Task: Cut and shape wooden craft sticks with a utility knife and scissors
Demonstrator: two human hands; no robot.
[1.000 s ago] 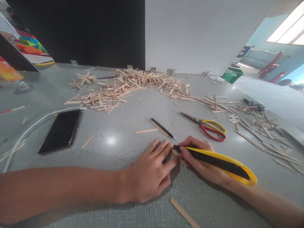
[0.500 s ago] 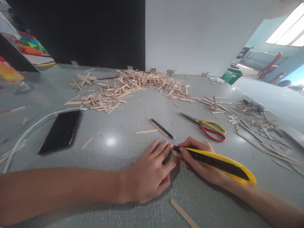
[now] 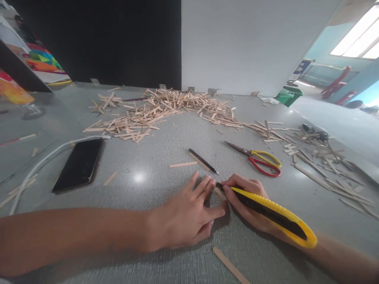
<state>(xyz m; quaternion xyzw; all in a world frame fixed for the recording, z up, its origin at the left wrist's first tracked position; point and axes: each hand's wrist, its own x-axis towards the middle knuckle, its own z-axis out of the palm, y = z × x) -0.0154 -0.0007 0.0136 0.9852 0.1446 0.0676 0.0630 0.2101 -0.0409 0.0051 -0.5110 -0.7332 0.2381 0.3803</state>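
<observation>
My right hand (image 3: 248, 203) is closed round a yellow and black utility knife (image 3: 274, 215), its tip end pointing left to my left fingertips. My left hand (image 3: 189, 213) lies low on the table, fingertips and thumb holding down a small wooden craft stick (image 3: 219, 193), mostly hidden by the fingers. The knife's tip meets that stick beside the fingertips; the blade itself is hard to make out. Just beyond the hands lies a black pen (image 3: 203, 160) alongside one stick, with another craft stick (image 3: 182, 164) to its left. A loose stick (image 3: 231, 265) rests nearer to me.
Scissors (image 3: 257, 157) with red and yellow handles lie beyond my right hand. A black phone (image 3: 79, 165) and a white cable (image 3: 38, 163) are at left. Piled craft sticks (image 3: 177, 102) stretch along the back by the upright panels; more scraps (image 3: 334, 165) lie at right.
The back end of the utility knife has swung down toward me, its tip staying by my left fingertips. My left index finger and thumb have shifted slightly, showing more of the small stick.
</observation>
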